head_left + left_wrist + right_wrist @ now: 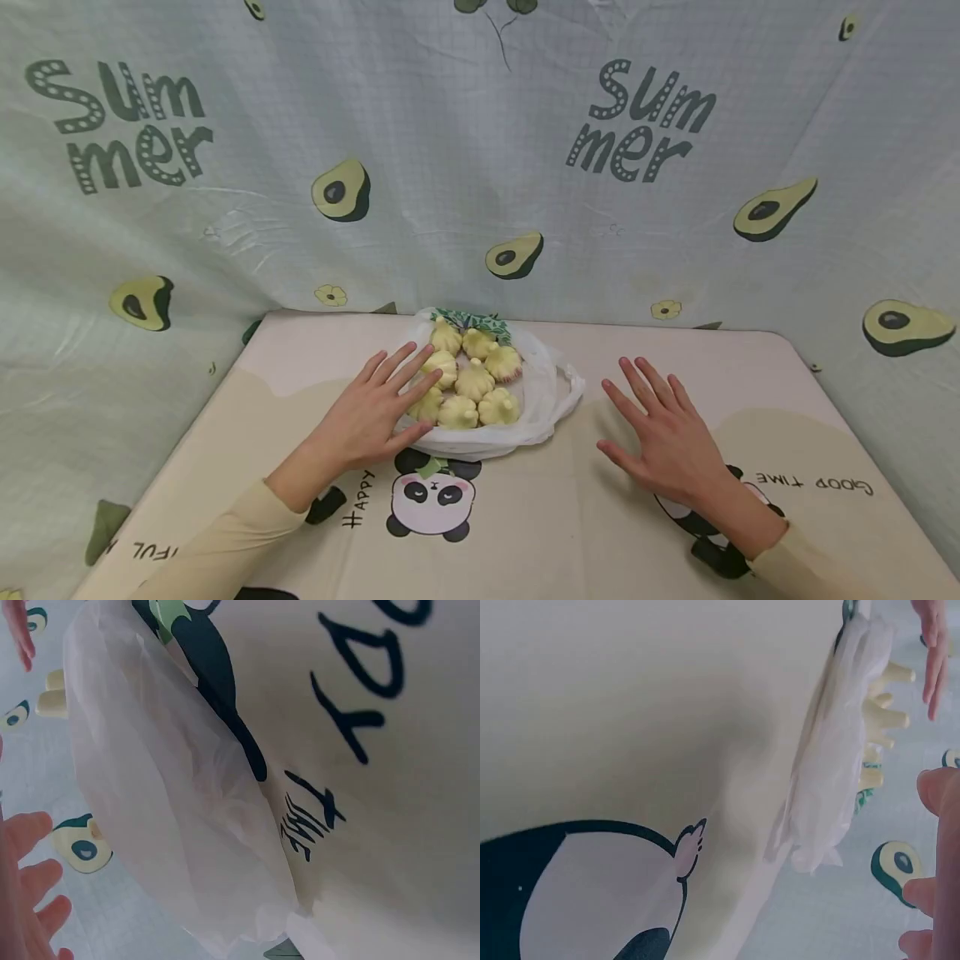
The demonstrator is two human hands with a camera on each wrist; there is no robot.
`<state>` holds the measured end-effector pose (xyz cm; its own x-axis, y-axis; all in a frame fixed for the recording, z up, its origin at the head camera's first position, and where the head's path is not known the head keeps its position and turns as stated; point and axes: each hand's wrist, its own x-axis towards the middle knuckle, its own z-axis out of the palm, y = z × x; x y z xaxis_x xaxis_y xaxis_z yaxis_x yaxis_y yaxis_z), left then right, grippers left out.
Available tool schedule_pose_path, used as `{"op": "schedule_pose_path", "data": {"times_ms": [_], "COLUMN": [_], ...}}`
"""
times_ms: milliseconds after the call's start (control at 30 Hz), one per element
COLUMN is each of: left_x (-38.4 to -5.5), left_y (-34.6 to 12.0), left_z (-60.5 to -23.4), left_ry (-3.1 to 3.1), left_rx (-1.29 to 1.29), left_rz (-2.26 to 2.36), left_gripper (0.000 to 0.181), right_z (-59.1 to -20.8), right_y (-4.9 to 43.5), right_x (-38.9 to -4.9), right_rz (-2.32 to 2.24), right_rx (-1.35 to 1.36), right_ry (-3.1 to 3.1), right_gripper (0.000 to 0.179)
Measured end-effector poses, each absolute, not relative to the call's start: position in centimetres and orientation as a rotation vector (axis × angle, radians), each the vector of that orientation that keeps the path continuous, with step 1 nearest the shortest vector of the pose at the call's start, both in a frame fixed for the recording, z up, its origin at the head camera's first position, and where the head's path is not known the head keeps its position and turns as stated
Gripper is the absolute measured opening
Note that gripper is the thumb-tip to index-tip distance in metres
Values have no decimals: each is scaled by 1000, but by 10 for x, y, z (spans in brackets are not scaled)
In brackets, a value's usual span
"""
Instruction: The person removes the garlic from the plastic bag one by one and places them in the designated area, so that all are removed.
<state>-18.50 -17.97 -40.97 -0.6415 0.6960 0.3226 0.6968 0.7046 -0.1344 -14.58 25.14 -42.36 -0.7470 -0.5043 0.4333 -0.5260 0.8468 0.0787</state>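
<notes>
Several pale yellow garlic bulbs point(474, 381) sit together on a white plastic bag point(536, 408) near the back of the table. A green leafy print point(480, 323) shows at the bag's far edge. My left hand point(371, 414) is spread over the bag's left side, fingers straight, overlapping some bulbs in the head view and holding nothing. To the right of the bag, my right hand point(667, 442) hovers with its fingers spread and nothing in them. In the right wrist view, bulb stems point(889, 716) stick up above the bag's edge.
The table point(525, 533) wears a beige cloth with panda prints and lettering. Behind and at both sides hangs a pale curtain point(427, 217) printed with avocados and words. Dark wrist straps point(720, 557) show near the sleeves.
</notes>
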Motion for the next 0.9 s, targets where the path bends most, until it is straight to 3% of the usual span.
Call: {"op": "schedule_pose_path", "data": {"times_ms": [333, 533, 667, 900], "left_x": [-186, -190, -193, -199], "left_y": [-178, -180, -183, -191], "left_z": [-412, -416, -419, -429], "left_ry": [-2441, -2323, -2306, -2438], "left_rx": [-1108, -1082, -993, -737], "left_rz": [-298, -482, -656, -968], "left_gripper": [60, 36, 24, 27], "right_z": [-426, -429, -432, -433], "right_y": [248, 240, 231, 218], "right_x": [-149, -151, -152, -156], "right_rz": [230, 346, 422, 565], "right_rx": [754, 715, 698, 700], "right_ry": [-2515, -2534, -2554, -2533], "right_gripper": [75, 58, 57, 52]}}
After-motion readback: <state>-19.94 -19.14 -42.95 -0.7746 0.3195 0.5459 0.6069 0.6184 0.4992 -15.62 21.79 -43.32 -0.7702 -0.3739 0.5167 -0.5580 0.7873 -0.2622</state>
